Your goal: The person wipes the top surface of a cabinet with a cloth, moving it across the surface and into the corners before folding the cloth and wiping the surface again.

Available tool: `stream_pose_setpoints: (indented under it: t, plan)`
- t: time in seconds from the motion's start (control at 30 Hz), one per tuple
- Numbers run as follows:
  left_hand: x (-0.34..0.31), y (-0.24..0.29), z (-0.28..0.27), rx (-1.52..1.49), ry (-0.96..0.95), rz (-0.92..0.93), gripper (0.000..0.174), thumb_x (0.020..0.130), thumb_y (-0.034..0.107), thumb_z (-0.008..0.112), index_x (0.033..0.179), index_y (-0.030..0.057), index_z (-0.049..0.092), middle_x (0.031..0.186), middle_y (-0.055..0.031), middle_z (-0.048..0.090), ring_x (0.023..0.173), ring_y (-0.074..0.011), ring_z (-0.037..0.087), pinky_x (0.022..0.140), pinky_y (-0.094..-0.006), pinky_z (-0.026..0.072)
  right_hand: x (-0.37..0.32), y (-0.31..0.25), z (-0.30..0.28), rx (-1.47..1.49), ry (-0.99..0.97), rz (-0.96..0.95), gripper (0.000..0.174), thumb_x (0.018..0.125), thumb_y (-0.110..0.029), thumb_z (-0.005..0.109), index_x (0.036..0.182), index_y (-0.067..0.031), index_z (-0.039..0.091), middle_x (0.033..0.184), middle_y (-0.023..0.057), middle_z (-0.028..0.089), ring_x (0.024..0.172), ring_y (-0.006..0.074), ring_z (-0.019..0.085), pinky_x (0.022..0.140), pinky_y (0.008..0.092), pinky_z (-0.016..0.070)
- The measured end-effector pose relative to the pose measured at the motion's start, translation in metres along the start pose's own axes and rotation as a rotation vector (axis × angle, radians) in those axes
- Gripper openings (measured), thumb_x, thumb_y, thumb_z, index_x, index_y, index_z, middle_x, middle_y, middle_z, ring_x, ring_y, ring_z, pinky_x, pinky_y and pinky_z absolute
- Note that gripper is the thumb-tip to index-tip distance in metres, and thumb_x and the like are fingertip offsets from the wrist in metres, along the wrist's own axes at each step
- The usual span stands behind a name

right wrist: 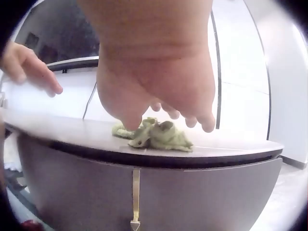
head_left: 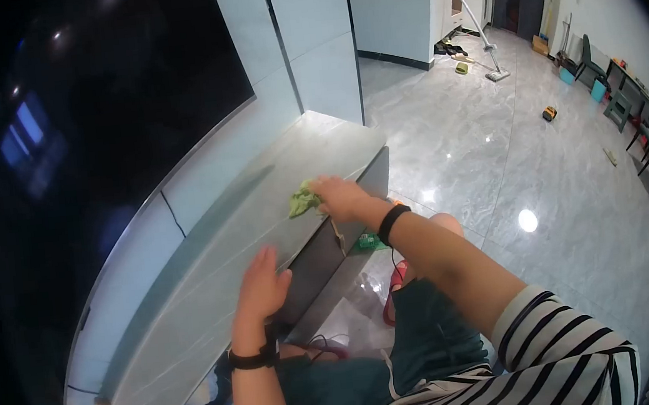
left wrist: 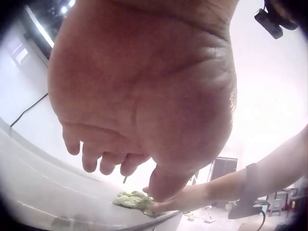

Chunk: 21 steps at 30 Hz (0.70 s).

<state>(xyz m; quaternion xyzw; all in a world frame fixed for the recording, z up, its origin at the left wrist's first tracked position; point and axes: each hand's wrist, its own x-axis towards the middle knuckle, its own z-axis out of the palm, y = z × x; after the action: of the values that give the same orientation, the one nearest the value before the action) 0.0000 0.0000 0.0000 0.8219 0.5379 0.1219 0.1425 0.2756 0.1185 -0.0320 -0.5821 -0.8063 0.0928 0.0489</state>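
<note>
A crumpled light green cloth (head_left: 303, 200) lies on the pale marble-look top (head_left: 218, 312) of a long low cabinet, close to its front edge. Right over it is my right hand (head_left: 342, 198), fingers extended. In the right wrist view the thumb reaches the bunched cloth (right wrist: 166, 137), while the other fingers spread above and behind it. My left hand (head_left: 261, 285) hovers above the cabinet top nearer my body, its fingers straight and holding nothing. From the left wrist, the palm (left wrist: 144, 96) fills most of the view, with the cloth (left wrist: 132, 199) beyond the fingertips.
A large dark TV (head_left: 137, 88) hangs on the wall behind the cabinet. The grey drawer front (right wrist: 82, 178) carries a gold handle (right wrist: 136, 197). A green packet (head_left: 371, 241) lies by the cabinet. Farther off are a floor mop (head_left: 490, 47) and several chairs along the right wall.
</note>
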Motion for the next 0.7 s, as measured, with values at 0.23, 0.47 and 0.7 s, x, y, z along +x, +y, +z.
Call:
stream_pose_setpoints:
  t: [0.23,0.47,0.7]
  plan:
    - [0.017,0.080,-0.056,-0.207,0.231,0.099,0.051,0.090,0.014,0.058,0.137,-0.0010,0.048,0.140,-0.0226,0.052,0.134,-0.0362,0.045,0.112,-0.0379,0.0338,-0.051,0.058,-0.070,0.106,0.206,0.010,0.060,0.092,-0.035,0.059,0.142,-0.0073,0.041,0.142,0.0193,0.047,0.128,0.0363,0.048,0.105,0.0429,0.0416]
    - [0.006,0.137,-0.102,-0.383,0.392,0.132,0.048,0.092,0.012,0.055,0.139,0.0001,0.049,0.140,-0.0171,0.054,0.133,-0.0273,0.048,0.111,-0.0346,0.0334,-0.084,0.060,-0.094,0.136,0.176,0.015,0.060,0.091,-0.036,0.061,0.139,-0.0040,0.046,0.136,0.0197,0.053,0.126,0.0355,0.050,0.105,0.0410,0.0418]
    - [0.022,0.132,-0.088,-0.393,0.340,0.156,0.047,0.092,0.012,0.056,0.137,0.0013,0.051,0.139,-0.0181,0.055,0.133,-0.0269,0.048,0.110,-0.0347,0.0344,-0.111,0.062,-0.104,0.090,0.078,-0.007,0.062,0.089,-0.036,0.063,0.139,-0.0026,0.048,0.136,0.0208,0.054,0.126,0.0355,0.051,0.106,0.0407,0.0411]
